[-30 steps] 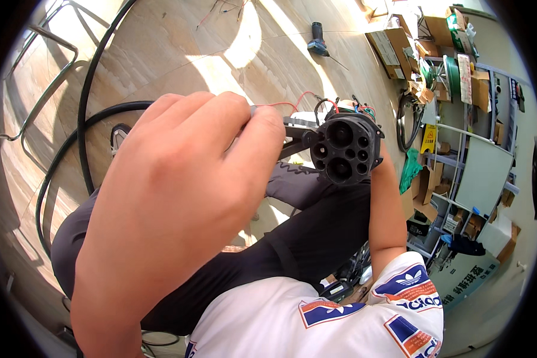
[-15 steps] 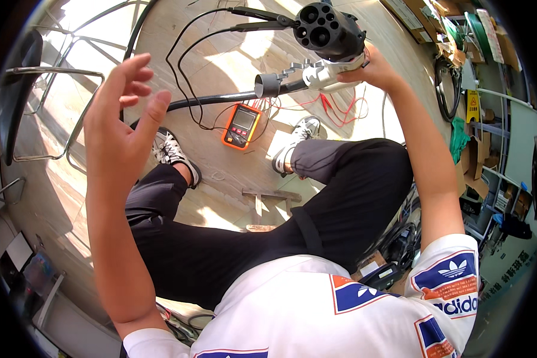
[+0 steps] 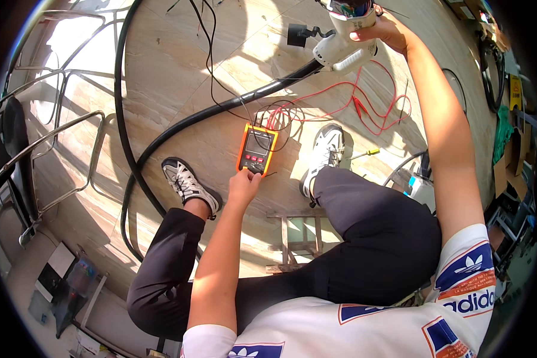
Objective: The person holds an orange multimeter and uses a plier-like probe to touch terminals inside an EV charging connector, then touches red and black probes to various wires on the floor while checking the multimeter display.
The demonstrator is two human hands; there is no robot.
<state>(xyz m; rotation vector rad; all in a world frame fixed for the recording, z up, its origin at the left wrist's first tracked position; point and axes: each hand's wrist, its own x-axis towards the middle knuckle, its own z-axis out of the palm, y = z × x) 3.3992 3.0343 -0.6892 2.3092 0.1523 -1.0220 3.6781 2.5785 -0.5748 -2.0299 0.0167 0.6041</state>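
Note:
My left hand (image 3: 243,188) reaches down to the floor, fingers pinched at the lower end of an orange multimeter (image 3: 258,143), by its dial. My right hand (image 3: 391,31) is wrapped round a white electric-car charging gun (image 3: 353,58), raised at the upper right. Coloured wires (image 3: 353,8) show at the gun's upper end, which the picture's edge cuts off. A black cap (image 3: 297,35) sticks out on its left side. From the gun a thick black cable (image 3: 221,107) runs down to the left. Thin black leads and red test leads (image 3: 334,110) lead from the meter.
My feet in light shoes (image 3: 188,182) stand on either side of the meter. A small wooden stool (image 3: 286,238) is between my legs. Metal-framed chairs (image 3: 95,125) stand at the left. A yellow-handled screwdriver (image 3: 371,152) lies right of my right foot. Shelves and boxes line the right side.
My left hand has come down from mid-air onto the multimeter. The charging gun in my right hand has moved up in view, and its black socket face has gone out of sight.

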